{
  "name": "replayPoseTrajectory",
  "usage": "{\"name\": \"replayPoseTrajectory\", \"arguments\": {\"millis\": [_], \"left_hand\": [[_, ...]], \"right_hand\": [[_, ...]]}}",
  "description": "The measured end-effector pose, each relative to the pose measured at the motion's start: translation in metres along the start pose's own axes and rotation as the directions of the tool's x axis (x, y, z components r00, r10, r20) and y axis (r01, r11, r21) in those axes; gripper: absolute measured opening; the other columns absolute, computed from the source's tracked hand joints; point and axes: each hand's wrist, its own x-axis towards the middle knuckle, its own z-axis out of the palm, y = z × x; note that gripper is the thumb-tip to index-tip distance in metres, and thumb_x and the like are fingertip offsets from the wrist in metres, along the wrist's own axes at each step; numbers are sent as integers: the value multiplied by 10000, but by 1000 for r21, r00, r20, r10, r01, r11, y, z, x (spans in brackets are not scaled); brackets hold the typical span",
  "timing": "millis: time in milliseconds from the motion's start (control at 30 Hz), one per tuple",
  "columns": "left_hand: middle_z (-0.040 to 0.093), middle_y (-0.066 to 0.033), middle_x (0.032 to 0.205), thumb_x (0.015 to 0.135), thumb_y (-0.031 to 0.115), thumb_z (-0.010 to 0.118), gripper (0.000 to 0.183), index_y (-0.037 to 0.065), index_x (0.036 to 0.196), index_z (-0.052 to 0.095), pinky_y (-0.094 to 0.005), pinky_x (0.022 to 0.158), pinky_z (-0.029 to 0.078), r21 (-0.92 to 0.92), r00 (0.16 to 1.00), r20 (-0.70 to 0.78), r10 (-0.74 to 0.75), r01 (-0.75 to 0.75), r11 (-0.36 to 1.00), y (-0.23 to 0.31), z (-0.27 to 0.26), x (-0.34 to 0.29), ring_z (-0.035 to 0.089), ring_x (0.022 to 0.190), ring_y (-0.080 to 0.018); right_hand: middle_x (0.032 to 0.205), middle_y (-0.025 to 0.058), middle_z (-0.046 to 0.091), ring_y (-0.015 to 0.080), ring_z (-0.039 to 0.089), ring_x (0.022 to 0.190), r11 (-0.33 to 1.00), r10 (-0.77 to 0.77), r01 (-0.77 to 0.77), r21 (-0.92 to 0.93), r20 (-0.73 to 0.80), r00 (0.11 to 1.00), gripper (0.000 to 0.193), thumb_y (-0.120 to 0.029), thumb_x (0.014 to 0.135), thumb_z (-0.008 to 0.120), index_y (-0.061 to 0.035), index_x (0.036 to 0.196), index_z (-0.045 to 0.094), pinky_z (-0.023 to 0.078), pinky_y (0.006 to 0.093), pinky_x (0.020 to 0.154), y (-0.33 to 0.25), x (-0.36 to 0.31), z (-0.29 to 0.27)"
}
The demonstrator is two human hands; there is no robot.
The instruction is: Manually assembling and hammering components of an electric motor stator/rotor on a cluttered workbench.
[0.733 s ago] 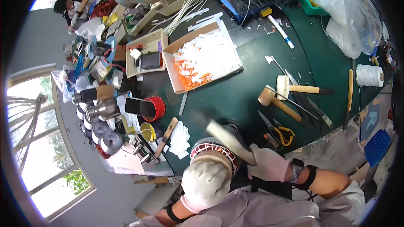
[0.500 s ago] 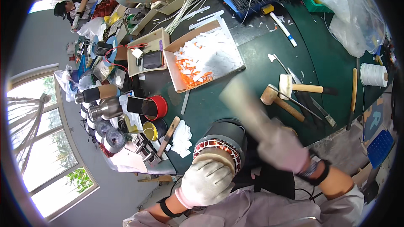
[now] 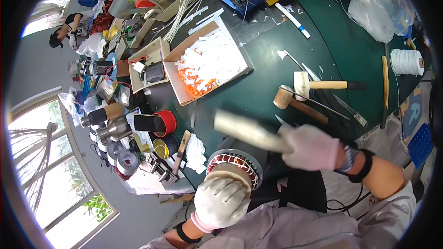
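My left hand (image 3: 220, 203), in a pale glove, is closed over a round beige block (image 3: 229, 173). This block sits at the mouth of a motor stator (image 3: 260, 159) with a dark cylindrical housing. Copper windings laced with white cord (image 3: 237, 159) ring the block. In my right hand (image 3: 311, 149), also gloved, is a pale wooden beater (image 3: 247, 130), blurred by motion and held roughly level above the far side of the stator. A gap shows between the beater and my left hand; whether it touches the housing cannot be made out.
Two mallets (image 3: 302, 85) (image 3: 283, 97) and thin tools lie right of centre. A box of white and orange slips (image 3: 251, 67) stands farther back. A phone (image 3: 148, 123), red tape roll (image 3: 168, 122) and metal bottle (image 3: 115, 130) are on the left. A person (image 3: 74, 20) is far left.
The beater has swung down and left from a steeper angle to nearly level. My right hand has risen slightly. My left hand stays on the block. The whole view has shifted a little.
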Motion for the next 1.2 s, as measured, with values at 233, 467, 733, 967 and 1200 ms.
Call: {"name": "replayPoseTrajectory", "arguments": {"millis": [233,467,733,967,1200], "left_hand": [[744,-43,964,648,216,834,280,91,891,772,-416,757,593,-139,944,249,215,-185,973,-6,-8,2,725,856,-274],[724,-29,984,642,169,836,313,110,942,767,-414,778,583,15,997,14,-82,82,997,21,9,3,709,883,-261],[738,-21,988,654,238,860,315,118,937,789,-388,826,593,-37,991,109,83,-79,996,9,1,2,714,932,-230],[695,-62,1085,633,288,854,460,97,1043,766,-466,850,569,9,980,124,-159,159,987,30,0,-14,696,946,-281],[712,-28,1100,729,331,790,359,154,1041,785,-427,920,545,0,983,182,-11,11,1000,17,5,-33,679,1002,-244]], "right_hand": [[850,258,726,451,740,853,995,93,-82,-51,260,961,332,-200,890,656,33,1097,540,571,536,785,-3,-14,19],[833,251,710,442,732,764,992,-33,35,-118,23,999,290,-188,913,639,26,1086,547,588,514,659,4,-26,69],[754,268,686,474,722,777,989,104,-106,104,23,994,344,-201,895,703,12,1092,519,573,522,671,-17,-37,77],[745,242,685,453,731,763,969,117,-18,245,-394,912,272,-158,898,669,21,1052,535,584,523,662,-17,-23,8],[772,260,691,467,727,783,994,28,-24,-111,38,999,280,-199,899,690,12,1027,556,576,533,671,-8,-14,3]]}}
